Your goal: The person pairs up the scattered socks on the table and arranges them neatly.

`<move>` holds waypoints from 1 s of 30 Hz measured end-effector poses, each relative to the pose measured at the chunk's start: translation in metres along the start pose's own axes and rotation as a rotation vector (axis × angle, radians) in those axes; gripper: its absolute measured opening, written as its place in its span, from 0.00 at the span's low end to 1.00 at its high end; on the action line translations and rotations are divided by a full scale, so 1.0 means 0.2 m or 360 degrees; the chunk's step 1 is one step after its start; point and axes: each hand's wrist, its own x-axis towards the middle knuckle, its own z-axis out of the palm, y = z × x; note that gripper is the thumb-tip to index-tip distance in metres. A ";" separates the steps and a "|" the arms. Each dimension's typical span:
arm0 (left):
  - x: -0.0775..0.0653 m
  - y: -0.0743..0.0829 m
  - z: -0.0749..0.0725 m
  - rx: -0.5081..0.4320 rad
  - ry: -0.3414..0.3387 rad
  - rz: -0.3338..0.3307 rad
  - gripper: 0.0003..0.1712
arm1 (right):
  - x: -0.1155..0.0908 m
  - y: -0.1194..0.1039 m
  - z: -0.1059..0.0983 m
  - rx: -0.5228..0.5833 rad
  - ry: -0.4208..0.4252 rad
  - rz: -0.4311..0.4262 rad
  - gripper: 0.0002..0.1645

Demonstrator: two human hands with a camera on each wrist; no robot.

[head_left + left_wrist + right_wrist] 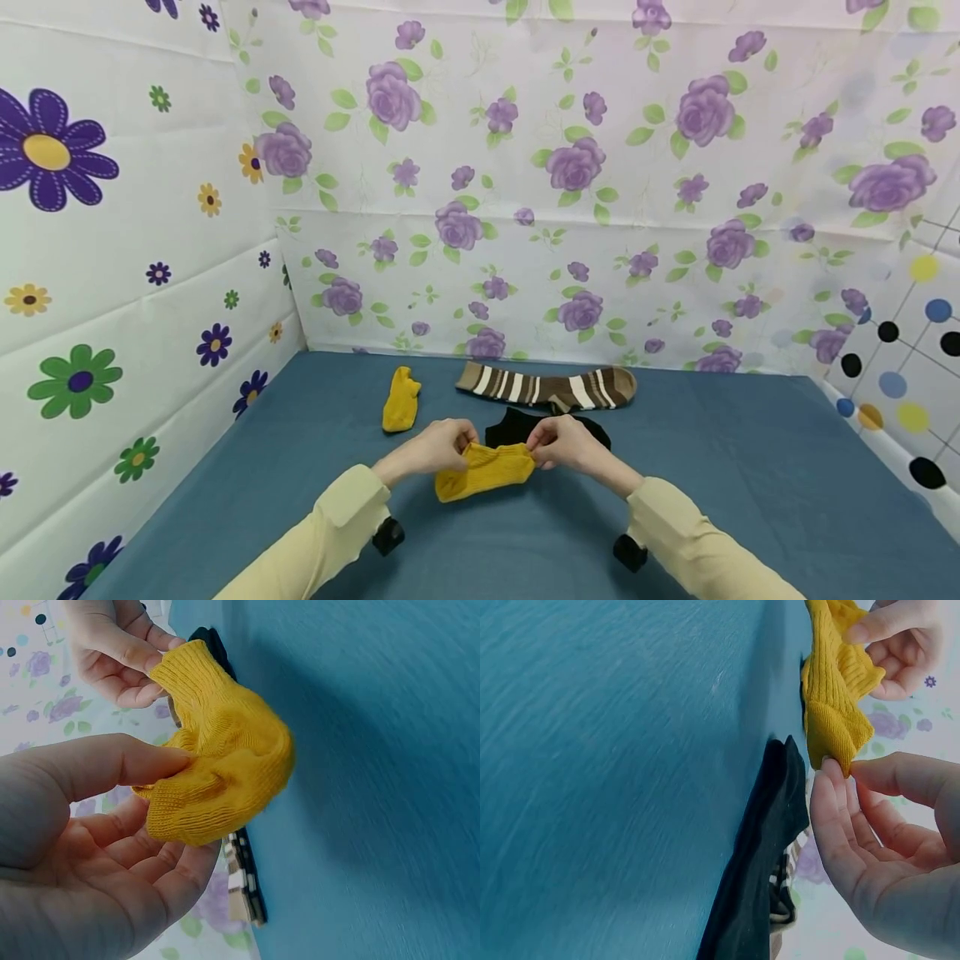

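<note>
A yellow ribbed sock (pixel 491 471) hangs between both hands, raised over the blue cloth. My left hand (pixel 442 446) pinches it near the heel and toe side, thumb on top, as the left wrist view shows with the sock (pixel 232 742) bunched there. The cuff corner is pinched between thumb and fingertips of my right hand (pixel 566 443); the right wrist view shows this sock (pixel 832 712) drooping from that grip. Just behind the hands lies a black sock (pixel 513 427), partly hidden by the yellow sock and my right hand.
A second yellow sock (pixel 402 400) lies at the back left of the blue-covered table (pixel 720 467). Beyond the black sock, a brown and white striped sock (pixel 543 389) lies lengthwise. Flower-printed cloth walls (pixel 480 275) stand along the back and sides.
</note>
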 end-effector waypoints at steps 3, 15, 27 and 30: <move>0.02 0.02 0.01 0.0011 -0.0006 -0.0004 0.13 | -0.02 0.01 -0.02 -0.0001 0.0015 0.0005 0.04; 0.09 0.09 0.06 -0.0038 -0.0053 0.0004 0.14 | -0.10 0.07 -0.11 0.0034 -0.0010 0.0008 0.04; 0.16 0.12 0.15 -0.0028 -0.0100 0.0051 0.13 | -0.18 0.12 -0.15 -0.0003 -0.0018 0.0030 0.04; 0.17 0.14 0.17 -0.0013 -0.0107 0.0060 0.13 | -0.19 0.13 -0.16 0.0006 -0.0026 0.0034 0.03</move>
